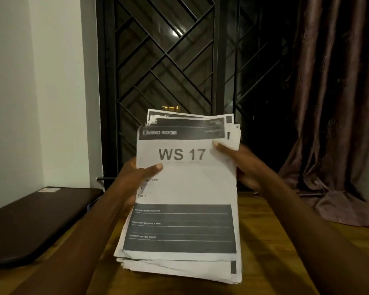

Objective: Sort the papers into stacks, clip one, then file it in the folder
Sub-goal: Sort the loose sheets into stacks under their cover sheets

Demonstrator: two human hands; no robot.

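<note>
Both hands hold stack of papers (185,188) upright over wooden table (271,231), centre of view. Left hand (134,177) grips left edge, thumb pressed on front sheet. Right hand (243,167) grips right edge, thumb on front, fingers behind. Top sheet reads "WS 17", "Living Room". Dark laptop (36,222) lies closed at left. Curtain (332,103) hangs at right, barred window (168,60) behind.
</note>
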